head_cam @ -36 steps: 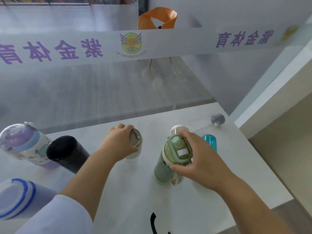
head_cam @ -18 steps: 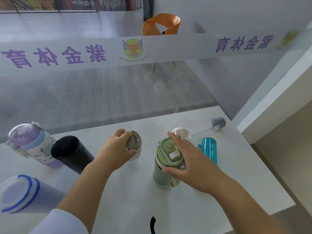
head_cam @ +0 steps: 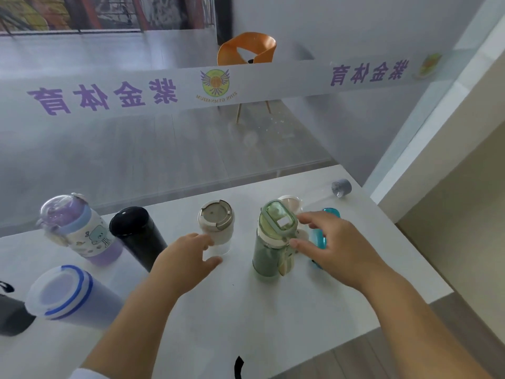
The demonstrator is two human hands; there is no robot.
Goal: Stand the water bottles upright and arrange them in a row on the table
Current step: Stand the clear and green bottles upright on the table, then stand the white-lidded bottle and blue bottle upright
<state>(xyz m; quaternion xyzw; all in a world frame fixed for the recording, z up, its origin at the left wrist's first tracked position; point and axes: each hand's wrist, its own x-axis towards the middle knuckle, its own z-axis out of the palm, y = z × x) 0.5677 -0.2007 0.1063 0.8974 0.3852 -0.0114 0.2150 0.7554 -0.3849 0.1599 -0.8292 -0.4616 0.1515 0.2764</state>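
A row of upright bottles stands on the white table (head_cam: pixel 273 318): a purple cartoon bottle (head_cam: pixel 79 231), a black tumbler (head_cam: pixel 136 236), a clear bottle with a white and steel lid (head_cam: pixel 216 227) and a green bottle (head_cam: pixel 274 239). My left hand (head_cam: pixel 185 263) is open just in front of the clear bottle, fingers off it. My right hand (head_cam: pixel 336 250) is open beside the green bottle, fingertips close to its lid. A teal bottle (head_cam: pixel 319 236) lies behind my right hand, partly hidden. A white-lidded bottle (head_cam: pixel 291 202) peeks out behind the green one.
A blue-rimmed frosted cup (head_cam: pixel 68 294) and a dark object (head_cam: pixel 11 315) stand at the near left. A small grey-capped clear bottle (head_cam: pixel 341 187) lies at the far right corner. A glass partition (head_cam: pixel 164 149) borders the table's far edge; the right edge drops to the floor.
Both hands have let go: the left has pulled back from the clear bottle's lid, the right has come off the green bottle's top. Both bottles stand upright on their own.
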